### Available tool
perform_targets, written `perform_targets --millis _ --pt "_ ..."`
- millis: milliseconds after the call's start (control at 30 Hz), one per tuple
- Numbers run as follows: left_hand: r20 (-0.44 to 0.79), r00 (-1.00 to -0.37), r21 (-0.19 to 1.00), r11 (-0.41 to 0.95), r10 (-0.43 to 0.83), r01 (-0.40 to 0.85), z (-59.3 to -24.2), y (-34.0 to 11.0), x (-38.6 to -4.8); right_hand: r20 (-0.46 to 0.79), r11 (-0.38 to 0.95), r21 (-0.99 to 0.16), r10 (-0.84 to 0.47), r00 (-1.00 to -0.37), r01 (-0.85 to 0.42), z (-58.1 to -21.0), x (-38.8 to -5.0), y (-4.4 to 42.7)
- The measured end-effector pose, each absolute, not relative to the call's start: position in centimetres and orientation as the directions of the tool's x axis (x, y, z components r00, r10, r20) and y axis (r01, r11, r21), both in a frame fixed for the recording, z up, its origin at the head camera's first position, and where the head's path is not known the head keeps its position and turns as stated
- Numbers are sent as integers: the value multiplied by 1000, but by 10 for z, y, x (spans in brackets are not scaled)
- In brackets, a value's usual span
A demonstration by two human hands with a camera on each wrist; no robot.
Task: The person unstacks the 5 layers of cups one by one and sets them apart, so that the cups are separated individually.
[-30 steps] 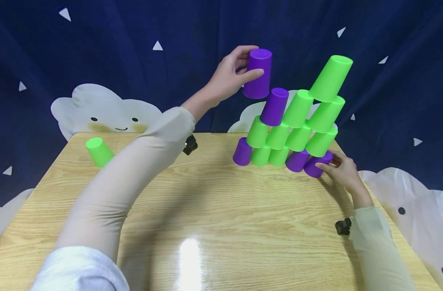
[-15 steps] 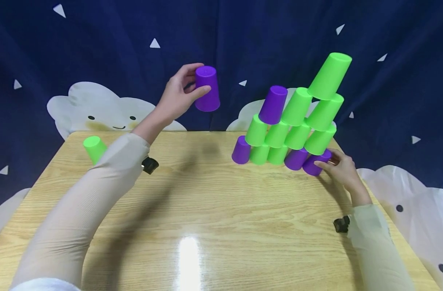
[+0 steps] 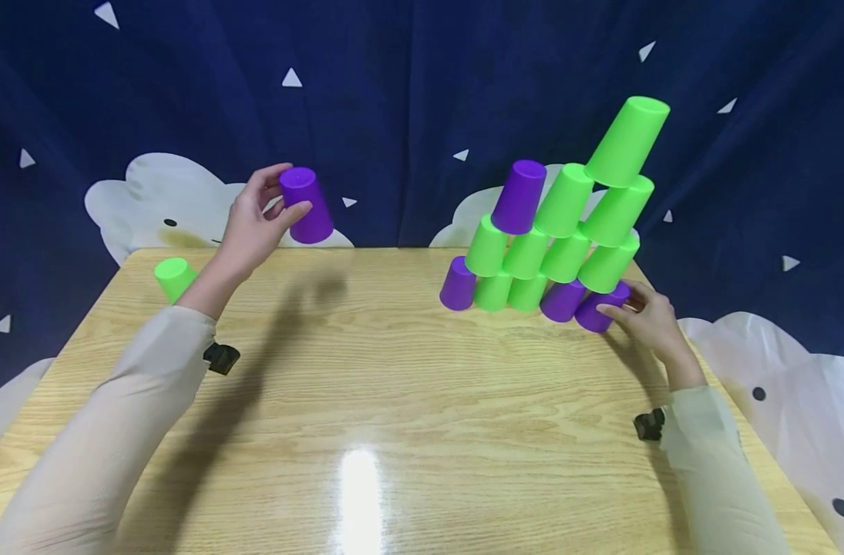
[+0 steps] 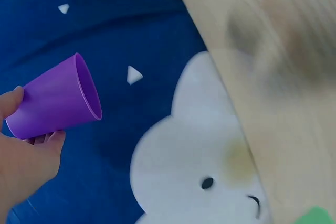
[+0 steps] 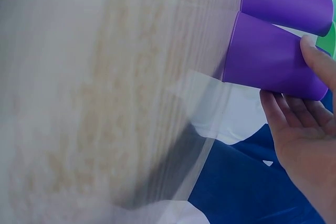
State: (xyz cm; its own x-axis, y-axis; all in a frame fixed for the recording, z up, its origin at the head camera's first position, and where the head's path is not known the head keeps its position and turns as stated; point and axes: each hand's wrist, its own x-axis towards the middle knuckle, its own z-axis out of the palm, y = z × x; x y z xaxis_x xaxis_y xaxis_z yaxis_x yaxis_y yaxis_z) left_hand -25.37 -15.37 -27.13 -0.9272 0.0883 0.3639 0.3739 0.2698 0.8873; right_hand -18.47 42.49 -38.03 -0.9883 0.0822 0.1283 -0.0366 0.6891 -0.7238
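Note:
My left hand (image 3: 250, 230) pinches an upside-down purple cup (image 3: 313, 216) between thumb and fingers, in the air above the table's back left part. The left wrist view shows that cup's open rim (image 4: 88, 86) facing away from the palm. On the right, my right hand (image 3: 652, 327) holds the rightmost purple cup (image 3: 595, 312) in the bottom row of a stack, thumb in front and fingers at its side. The stacked cups, green and purple, stand upside down in rows. A purple cup (image 3: 519, 199) sits leftmost in the third row; one green cup (image 3: 630, 142) tops the right side.
A lone green cup (image 3: 173, 276) stands upside down at the back left, partly behind my left forearm. The wooden table (image 3: 408, 385) ends at a dark blue curtain (image 3: 366, 92). Black wrist cameras sit under both sleeves.
My left hand has carried its purple cup left and down, away from the stack. The right hand has stayed on the bottom cup, and the stack looks the same.

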Motion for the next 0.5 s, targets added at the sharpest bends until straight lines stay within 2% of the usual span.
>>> perform_targets --millis 333,500 --pt "331 -943 878 373 -24 299 -306 -200 -246 138 668 -743 82 -987 -48 -380 -185 425" --pt "280 -959 874 425 -40 238 -328 -221 -243 137 665 -746 84 -987 -47 -382 -185 425"
